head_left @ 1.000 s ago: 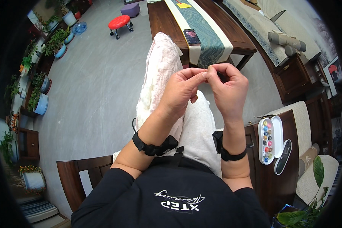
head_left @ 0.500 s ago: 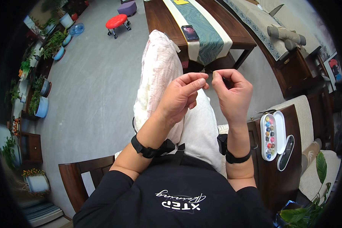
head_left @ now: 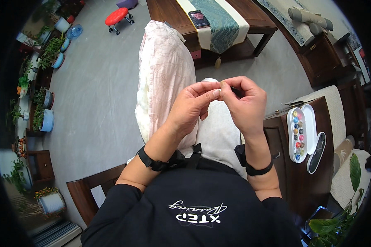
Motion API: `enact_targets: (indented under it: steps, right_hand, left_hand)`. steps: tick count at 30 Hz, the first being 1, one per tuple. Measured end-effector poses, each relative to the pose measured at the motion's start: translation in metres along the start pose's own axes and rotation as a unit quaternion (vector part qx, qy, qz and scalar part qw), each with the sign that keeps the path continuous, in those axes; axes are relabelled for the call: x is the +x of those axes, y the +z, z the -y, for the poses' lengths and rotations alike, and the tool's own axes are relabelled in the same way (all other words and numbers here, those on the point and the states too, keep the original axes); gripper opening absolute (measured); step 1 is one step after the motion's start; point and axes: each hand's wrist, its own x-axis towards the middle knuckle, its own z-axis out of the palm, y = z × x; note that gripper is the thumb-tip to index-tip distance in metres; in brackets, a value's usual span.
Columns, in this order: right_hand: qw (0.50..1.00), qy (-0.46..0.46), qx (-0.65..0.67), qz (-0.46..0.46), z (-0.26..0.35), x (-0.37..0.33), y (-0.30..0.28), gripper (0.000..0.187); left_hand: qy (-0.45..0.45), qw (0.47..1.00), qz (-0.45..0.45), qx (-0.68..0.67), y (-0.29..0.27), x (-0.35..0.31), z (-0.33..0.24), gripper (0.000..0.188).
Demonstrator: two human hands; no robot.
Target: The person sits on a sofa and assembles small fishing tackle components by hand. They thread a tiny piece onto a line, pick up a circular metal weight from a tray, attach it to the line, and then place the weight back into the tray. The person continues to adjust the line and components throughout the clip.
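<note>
Fingertip work above the lap, seen from your head. Your left hand (head_left: 189, 105) and right hand (head_left: 248, 103) meet at the tips of thumb and forefinger, the other fingers curled. Both grips look like narrow pinches, yet you cannot tell from this view whether either closes fully or on what. The bulky pale-pink padded cloth (head_left: 165, 70) lies lengthwise over your left leg, beyond the left forearm. On the dark wooden cabinet top (head_left: 319, 181) to your right, a white oblong case (head_left: 311, 127) stands open, small multicoloured thread spools (head_left: 298, 133) in two rows inside; just beside it lies a black-faced oval case piece (head_left: 316, 153).

For work this fine, steady one pinch and let the other make the small movements; brace the curled fingers against each other, and turn the wrists slightly so that light reaches the contact point.

Hidden or doubtful: anything between the fingertips is too small to make out. The dark patch inside your right hand's curl may be shadow or a small object. The underside of the padded cloth is out of sight, and your forearm covers part of its near end.
</note>
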Motion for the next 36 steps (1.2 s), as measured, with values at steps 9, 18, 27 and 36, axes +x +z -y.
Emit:
enact_targets:
  steps: [9,18,27,36]
  right_hand:
    - [0.999,-0.009,0.009,-0.038,-0.01,0.0,0.006,0.006]
    - [0.999,-0.021,-0.024,-0.036,-0.011,-0.001,0.007,0.007]
    - [0.996,-0.056,-0.06,-0.038,-0.007,-0.002,0.011,0.005]
    - [0.998,-0.04,-0.045,-0.026,-0.009,-0.001,0.013,0.005]
  left_hand:
    - [0.035,0.997,-0.041,0.052,0.001,-0.002,0.006,0.024]
    - [0.051,0.994,-0.073,0.07,0.0,-0.002,0.008,0.021]
    - [0.066,0.991,-0.089,0.077,0.001,-0.005,0.007,0.019]
    - [0.08,0.991,-0.079,0.072,0.005,-0.007,0.003,0.018]
